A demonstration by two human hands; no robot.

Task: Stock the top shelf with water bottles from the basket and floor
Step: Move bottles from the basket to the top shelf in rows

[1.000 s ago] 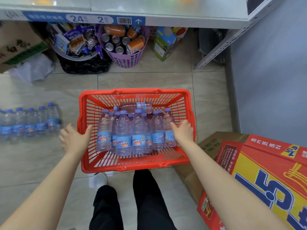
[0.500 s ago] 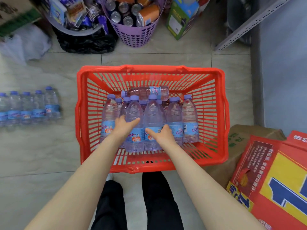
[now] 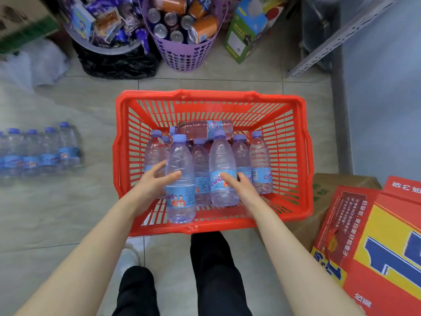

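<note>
Looks like a small grocery shop, seen at floor level. Shows a red plastic shopping basket [image 3: 209, 98] on the tiled floor [image 3: 68, 213], packed with identical labelled water bottles [image 3: 259, 160]. Has a row of the same bottles [image 3: 45, 151] standing on the tiles to the left. Holds goods in bulk at the back: a purple basket [image 3: 184, 58] heaped with drink cans [image 3: 202, 28], a tub [image 3: 104, 50] of snack packets [image 3: 107, 21], a green carton [image 3: 246, 30]. Includes big red and yellow printed cartons [image 3: 376, 236] on the right and a perforated metal shelf upright [image 3: 330, 42] by the wall.
</note>
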